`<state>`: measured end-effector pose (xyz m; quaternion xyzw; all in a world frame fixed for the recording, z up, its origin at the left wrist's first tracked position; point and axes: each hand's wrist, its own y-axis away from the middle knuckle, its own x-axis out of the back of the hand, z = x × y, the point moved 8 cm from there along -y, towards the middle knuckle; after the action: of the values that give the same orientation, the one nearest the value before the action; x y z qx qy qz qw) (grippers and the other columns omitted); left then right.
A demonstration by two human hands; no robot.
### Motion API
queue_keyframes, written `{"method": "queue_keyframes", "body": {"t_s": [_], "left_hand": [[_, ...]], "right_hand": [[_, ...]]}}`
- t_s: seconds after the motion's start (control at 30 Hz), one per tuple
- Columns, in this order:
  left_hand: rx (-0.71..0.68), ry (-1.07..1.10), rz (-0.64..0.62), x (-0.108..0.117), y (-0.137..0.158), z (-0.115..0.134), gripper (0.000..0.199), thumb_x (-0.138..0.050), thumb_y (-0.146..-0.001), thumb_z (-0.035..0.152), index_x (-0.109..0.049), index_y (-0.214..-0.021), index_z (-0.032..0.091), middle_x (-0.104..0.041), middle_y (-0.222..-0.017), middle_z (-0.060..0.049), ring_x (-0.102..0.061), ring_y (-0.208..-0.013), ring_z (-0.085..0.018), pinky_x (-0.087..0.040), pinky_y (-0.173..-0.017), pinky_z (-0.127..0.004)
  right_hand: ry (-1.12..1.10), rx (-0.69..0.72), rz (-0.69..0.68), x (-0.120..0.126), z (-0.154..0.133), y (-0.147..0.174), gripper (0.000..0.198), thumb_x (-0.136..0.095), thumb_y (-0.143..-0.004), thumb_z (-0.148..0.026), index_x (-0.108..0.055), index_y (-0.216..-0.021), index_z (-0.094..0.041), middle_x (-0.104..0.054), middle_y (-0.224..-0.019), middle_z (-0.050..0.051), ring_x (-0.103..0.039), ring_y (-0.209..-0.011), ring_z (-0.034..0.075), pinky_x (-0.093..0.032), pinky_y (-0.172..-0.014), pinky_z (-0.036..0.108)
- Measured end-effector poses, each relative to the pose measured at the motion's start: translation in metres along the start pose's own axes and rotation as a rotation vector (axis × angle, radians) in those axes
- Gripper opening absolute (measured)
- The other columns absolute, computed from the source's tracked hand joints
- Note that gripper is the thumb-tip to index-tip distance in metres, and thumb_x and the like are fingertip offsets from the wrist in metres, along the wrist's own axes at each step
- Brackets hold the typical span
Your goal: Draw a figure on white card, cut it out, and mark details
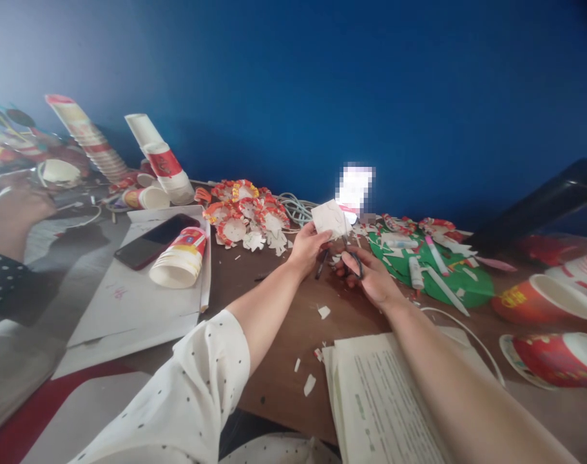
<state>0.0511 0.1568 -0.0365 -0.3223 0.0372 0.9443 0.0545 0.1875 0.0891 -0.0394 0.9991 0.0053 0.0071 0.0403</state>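
Pinched between the fingers of my left hand (308,248) is a piece of white paper (330,220), held up above the brown table. My right hand (370,277) has its fingers through the dark handles of a pair of scissors (354,263). The scissor blades point up at the paper's right edge; whether they are cutting into it I cannot tell. Small paper scraps (324,312) lie on the table below my hands. Beyond my left hand is a pile of cut paper-cup pieces (247,216) with red and yellow edges.
Another person's hand (15,203) is at the far left. Near it are stacked paper cups (87,138), a phone (151,241) and more cups (180,258). A green sheet (477,290) with glue and a marker lies right, beside red cups (539,299). Printed papers (384,393) lie in front.
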Motion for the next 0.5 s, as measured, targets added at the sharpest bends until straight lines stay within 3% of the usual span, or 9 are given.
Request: {"method": "queue_keyframes", "body": {"t_s": [0.13, 0.5], "left_hand": [[-0.007, -0.004, -0.006, 0.0003, 0.0005, 0.0009, 0.037, -0.084, -0.062, 0.018, -0.07, -0.097, 0.017, -0.075, -0.093, -0.005, -0.066, -0.079, -0.015, -0.049, -0.072, -0.026], [0.001, 0.095, 0.002, -0.0008, 0.0022, 0.0023, 0.035, -0.081, -0.065, 0.014, -0.069, -0.098, 0.016, -0.076, -0.098, -0.005, -0.07, -0.092, -0.019, -0.054, -0.092, -0.035]], "right_hand": [[0.014, 0.006, -0.002, -0.0005, -0.0004, -0.0001, 0.047, -0.082, -0.072, -0.061, -0.073, -0.1, -0.024, -0.073, -0.079, 0.003, -0.065, -0.069, 0.018, -0.039, -0.045, 0.023], [-0.017, 0.0, 0.056, 0.0005, 0.0009, 0.0008, 0.053, -0.087, -0.068, -0.058, -0.072, -0.102, -0.02, -0.068, -0.074, 0.002, -0.063, -0.066, 0.016, -0.039, -0.044, 0.021]]}}
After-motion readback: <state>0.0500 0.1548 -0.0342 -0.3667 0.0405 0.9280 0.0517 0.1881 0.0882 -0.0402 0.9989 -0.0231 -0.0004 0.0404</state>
